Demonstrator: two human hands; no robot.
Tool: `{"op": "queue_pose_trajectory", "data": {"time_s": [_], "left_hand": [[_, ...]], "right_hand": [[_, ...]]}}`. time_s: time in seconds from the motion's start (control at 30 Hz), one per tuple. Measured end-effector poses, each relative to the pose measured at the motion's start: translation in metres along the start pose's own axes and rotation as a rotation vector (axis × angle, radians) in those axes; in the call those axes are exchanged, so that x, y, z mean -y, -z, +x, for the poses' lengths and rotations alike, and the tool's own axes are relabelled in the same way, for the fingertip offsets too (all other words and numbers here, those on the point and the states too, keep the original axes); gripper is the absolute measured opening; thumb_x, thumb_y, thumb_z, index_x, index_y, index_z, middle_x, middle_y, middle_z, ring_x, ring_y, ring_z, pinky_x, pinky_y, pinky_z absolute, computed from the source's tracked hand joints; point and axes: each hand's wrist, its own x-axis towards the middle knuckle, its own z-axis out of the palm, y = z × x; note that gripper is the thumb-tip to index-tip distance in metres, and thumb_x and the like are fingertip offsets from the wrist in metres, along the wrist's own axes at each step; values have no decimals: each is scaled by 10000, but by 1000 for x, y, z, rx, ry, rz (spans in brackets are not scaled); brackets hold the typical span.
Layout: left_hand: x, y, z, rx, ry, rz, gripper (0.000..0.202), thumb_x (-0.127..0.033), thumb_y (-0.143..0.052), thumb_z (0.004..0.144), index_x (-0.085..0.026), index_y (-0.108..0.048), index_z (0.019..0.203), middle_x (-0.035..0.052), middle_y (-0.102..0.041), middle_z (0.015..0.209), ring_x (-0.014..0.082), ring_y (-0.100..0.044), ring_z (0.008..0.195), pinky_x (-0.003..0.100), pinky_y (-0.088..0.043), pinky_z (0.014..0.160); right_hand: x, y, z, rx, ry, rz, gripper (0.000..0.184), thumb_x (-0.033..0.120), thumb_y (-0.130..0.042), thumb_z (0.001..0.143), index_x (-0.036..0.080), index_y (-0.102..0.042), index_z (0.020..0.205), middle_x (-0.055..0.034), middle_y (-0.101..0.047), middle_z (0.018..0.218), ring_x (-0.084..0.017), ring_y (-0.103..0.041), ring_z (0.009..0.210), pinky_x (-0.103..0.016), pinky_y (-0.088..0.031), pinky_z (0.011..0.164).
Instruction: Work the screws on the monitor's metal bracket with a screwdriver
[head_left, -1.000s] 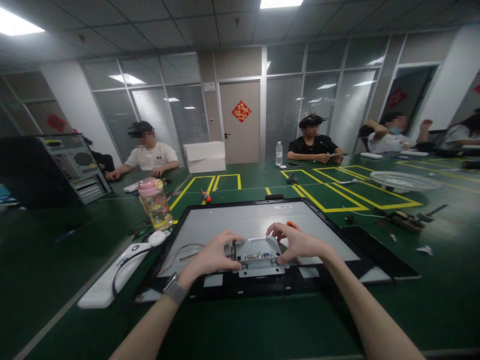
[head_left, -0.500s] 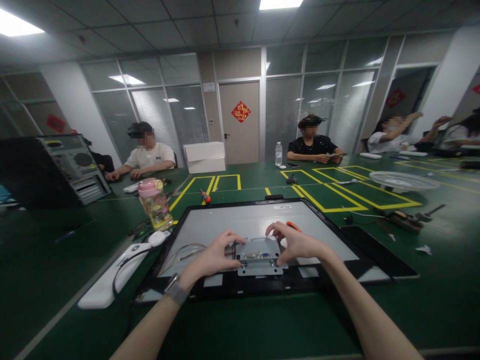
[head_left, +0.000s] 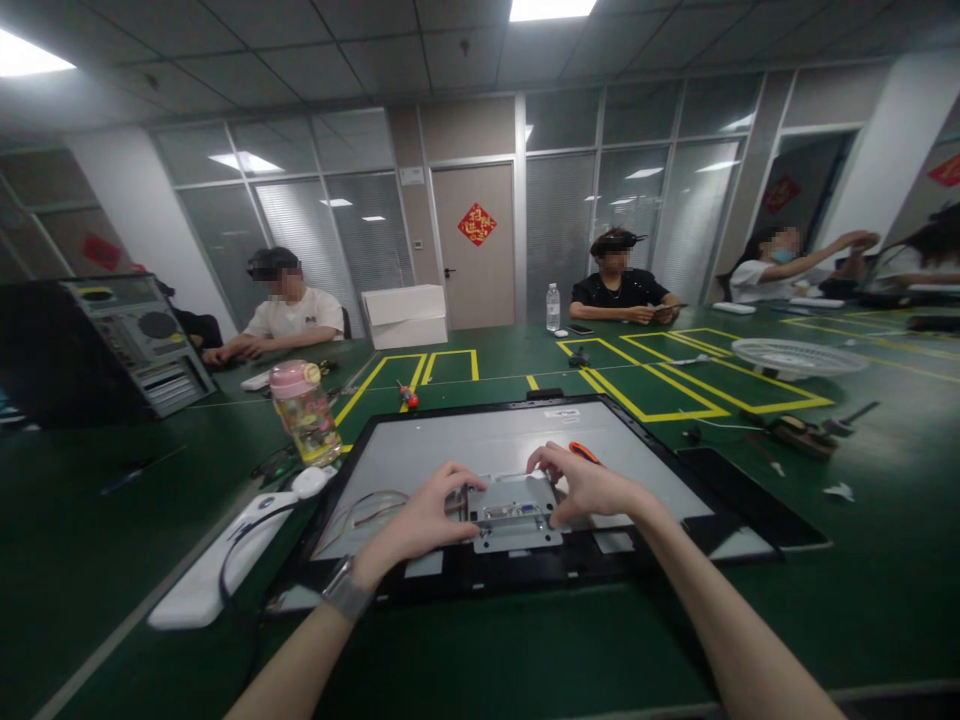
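A monitor panel [head_left: 487, 440] in a black frame lies face down on the green table. On its near part sits a small grey metal cover with connector ports [head_left: 514, 510]. My left hand [head_left: 420, 515] grips the cover's left edge with curled fingers. My right hand [head_left: 581, 482] grips its right edge, thumb low and fingers over the top. An orange-handled tool [head_left: 581, 451] lies on the panel just behind my right hand. Thin wires [head_left: 360, 505] loop across the panel to the left of my left hand.
A pink-lidded bottle [head_left: 304, 412] and a white part with a black cable [head_left: 217, 570] lie left of the panel. A computer case [head_left: 112, 345] stands far left, a fan grille [head_left: 799, 357] and tools [head_left: 806, 432] right. Three people sit across the table.
Both hands keep their hold on the metal cover, which has shifted very slightly. A person at the far right has stretched an arm out sideways.
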Motion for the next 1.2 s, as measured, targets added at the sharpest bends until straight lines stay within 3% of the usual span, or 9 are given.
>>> {"op": "queue_pose_trajectory", "data": {"time_s": [0.27,0.53,1.2], "left_hand": [[-1,-2,-2,52,46,-6,437,-196,-712,750,-259,-625,1174,32,-565,1213,228,-579,1111,346,-438,1010],[-1,-2,1,-56,-62,49,418,-150,-743,724,-257,-640,1115,39,-545,1227,230,-557,1147,364,-428,1027],[-2,-3,-1,23,-10,39,418,-155,-733,740,-253,-633,1133,34,-560,1203,226,-572,1116,357,-439,1009]], "right_hand": [[-6,-3,6,31,-42,-46,609,94,-847,541,208,-554,1063,5,-506,992,-184,-509,927,-275,-433,787],[4,3,-1,-48,1,-49,639,101,-862,538,215,-559,1089,-18,-489,1079,-199,-501,971,-298,-444,839],[0,-2,3,2,-44,-92,607,91,-838,544,215,-569,1074,-10,-531,1049,-192,-522,936,-269,-430,772]]}}
